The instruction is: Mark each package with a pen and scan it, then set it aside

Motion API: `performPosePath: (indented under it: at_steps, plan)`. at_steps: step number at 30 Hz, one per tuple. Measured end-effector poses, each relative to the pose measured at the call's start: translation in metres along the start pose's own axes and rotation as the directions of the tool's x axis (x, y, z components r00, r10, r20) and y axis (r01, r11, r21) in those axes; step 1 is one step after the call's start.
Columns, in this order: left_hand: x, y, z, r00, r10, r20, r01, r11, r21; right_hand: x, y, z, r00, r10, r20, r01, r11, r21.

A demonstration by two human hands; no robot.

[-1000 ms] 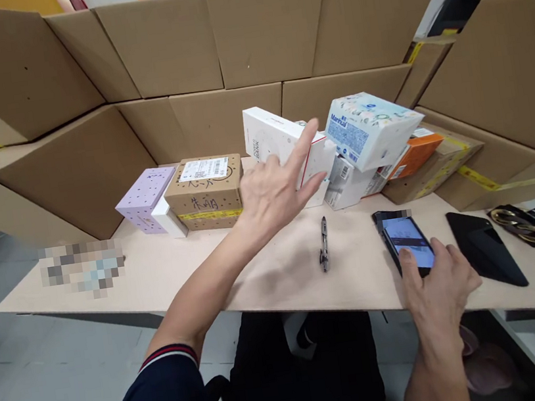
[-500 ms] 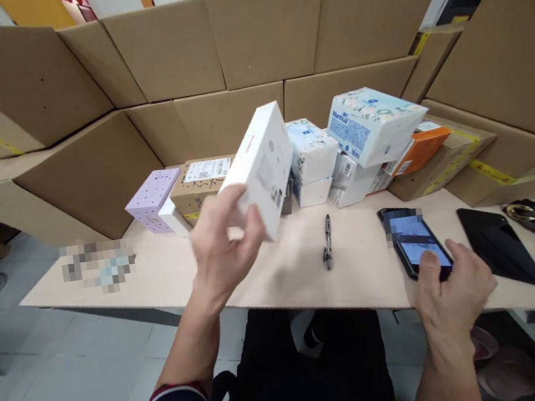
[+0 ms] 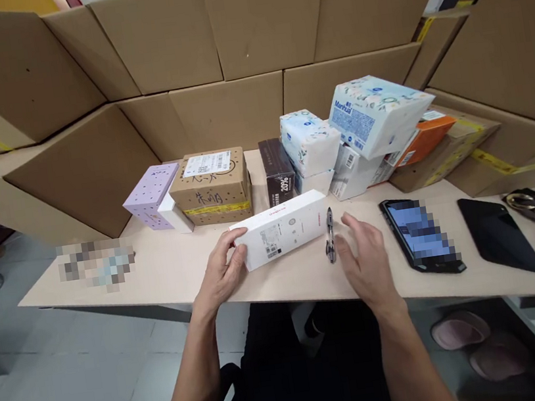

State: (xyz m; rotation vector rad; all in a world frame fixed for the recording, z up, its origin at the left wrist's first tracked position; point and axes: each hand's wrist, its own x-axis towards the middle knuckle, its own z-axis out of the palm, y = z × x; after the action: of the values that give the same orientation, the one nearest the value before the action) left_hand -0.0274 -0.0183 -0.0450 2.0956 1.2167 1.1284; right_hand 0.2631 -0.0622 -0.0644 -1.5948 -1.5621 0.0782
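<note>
My left hand (image 3: 224,267) grips the left end of a long white box (image 3: 284,230), thumb on its near face and fingers behind. Red print runs along the box's top side, and small labels show on the face toward me. A dark pen (image 3: 330,237) lies on the table (image 3: 299,281) by the right end of the box. Just right of the pen, my right hand (image 3: 366,259) is held with fingers apart and nothing in them. Farther right lies a rugged black phone (image 3: 419,237) with its screen lit and partly blurred out.
Behind the white box stand a purple box (image 3: 152,197), a brown carton (image 3: 214,194), a dark box (image 3: 277,169) and tissue packs (image 3: 379,115). A flat black tablet-like slab (image 3: 500,234) lies at right. Cardboard walls (image 3: 230,116) close off the back and sides.
The white box has come down from upright to a lengthwise pose low over the table, still in my left hand. My right hand has left the phone and moved left beside the pen.
</note>
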Motion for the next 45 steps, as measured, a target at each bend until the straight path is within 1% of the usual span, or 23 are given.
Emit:
performPosePath:
  at_steps: [3, 5, 7, 9, 11, 13, 15, 18, 19, 21, 24, 26, 31, 34, 36, 37, 39, 40, 41, 43, 45]
  plan:
    - [0.002, 0.000, 0.000, 0.998, -0.040, -0.037, 0.040, 0.999, -0.011, 0.001, 0.000, 0.009, 0.988, -0.009, 0.156, 0.012, 1.000, -0.016]
    - [0.005, 0.000, 0.000, 0.996, -0.087, -0.035, 0.086, 0.995, -0.041, 0.001, 0.001, 0.011, 0.977, -0.031, 0.212, 0.038, 0.999, -0.025]
    - [0.007, 0.000, 0.000, 0.986, -0.169, -0.003, 0.168, 0.981, -0.100, 0.000, 0.002, 0.011, 0.974, -0.059, 0.218, 0.064, 0.998, -0.016]
    - [0.009, 0.001, -0.001, 0.971, -0.238, 0.013, 0.238, 0.967, -0.096, -0.001, 0.002, 0.008, 0.981, -0.072, 0.182, 0.074, 0.997, 0.000]
    - [0.011, 0.001, -0.001, 0.960, -0.278, 0.000, 0.278, 0.960, 0.002, -0.002, 0.002, 0.005, 0.986, -0.081, 0.143, 0.081, 0.997, 0.006]
    - [0.011, -0.001, 0.001, 0.955, -0.295, -0.011, 0.294, 0.949, 0.113, -0.004, 0.002, 0.003, 0.985, -0.104, 0.136, 0.105, 0.994, -0.002]
    - [0.010, -0.003, 0.002, 0.959, -0.284, -0.018, 0.283, 0.947, 0.154, -0.005, 0.003, 0.002, 0.979, -0.134, 0.151, 0.137, 0.990, -0.013]
    - [0.007, -0.007, -0.001, 0.970, -0.243, 0.002, 0.241, 0.964, 0.109, -0.006, 0.004, 0.003, 0.973, -0.148, 0.179, 0.155, 0.988, -0.026]
    - [0.005, -0.009, -0.004, 0.972, -0.231, 0.032, 0.228, 0.970, 0.086, -0.006, 0.004, 0.003, 0.971, -0.148, 0.186, 0.157, 0.987, -0.032]
    - [0.002, -0.011, -0.011, 0.968, -0.208, 0.137, 0.202, 0.978, 0.059, -0.007, 0.005, 0.004, 0.970, -0.149, 0.194, 0.161, 0.986, -0.048]
    - [-0.002, -0.013, -0.022, 0.934, -0.176, 0.312, 0.158, 0.984, 0.082, -0.008, 0.005, 0.005, 0.969, -0.148, 0.197, 0.162, 0.985, -0.060]
    - [-0.003, -0.013, -0.025, 0.916, -0.167, 0.364, 0.126, 0.983, 0.133, -0.008, 0.005, 0.006, 0.970, -0.148, 0.194, 0.162, 0.985, -0.055]
    - [-0.005, -0.005, -0.020, 0.896, -0.184, 0.404, 0.042, 0.941, 0.336, -0.007, 0.007, 0.008, 0.969, -0.147, 0.200, 0.157, 0.987, -0.031]
    - [-0.007, 0.002, -0.016, 0.908, -0.193, 0.372, 0.013, 0.900, 0.436, -0.007, 0.007, 0.005, 0.967, -0.141, 0.214, 0.140, 0.990, 0.021]
    - [-0.009, 0.006, -0.015, 0.928, -0.152, 0.339, -0.035, 0.872, 0.488, -0.007, 0.005, 0.001, 0.969, -0.134, 0.209, 0.120, 0.990, 0.075]
    - [-0.010, 0.008, -0.016, 0.940, -0.112, 0.322, -0.077, 0.851, 0.519, -0.007, 0.004, -0.002, 0.970, -0.128, 0.205, 0.109, 0.989, 0.104]
    - [-0.012, 0.011, -0.016, 0.957, 0.023, 0.290, -0.195, 0.791, 0.579, -0.007, 0.003, -0.006, 0.972, -0.125, 0.199, 0.093, 0.982, 0.164]
    - [-0.012, 0.012, -0.017, 0.955, 0.109, 0.275, -0.260, 0.753, 0.604, -0.007, 0.002, -0.008, 0.972, -0.129, 0.196, 0.091, 0.977, 0.193]
    - [-0.013, 0.014, -0.017, 0.945, 0.196, 0.263, -0.321, 0.715, 0.621, -0.007, 0.002, -0.010, 0.972, -0.137, 0.192, 0.093, 0.971, 0.220]
    - [-0.012, 0.017, -0.018, 0.904, 0.340, 0.260, -0.426, 0.649, 0.631, -0.008, 0.001, -0.012, 0.971, -0.153, 0.186, 0.102, 0.960, 0.262]
    - [-0.010, 0.020, -0.020, 0.857, 0.429, 0.285, -0.506, 0.598, 0.622, -0.008, 0.000, -0.013, 0.970, -0.167, 0.179, 0.111, 0.952, 0.284]
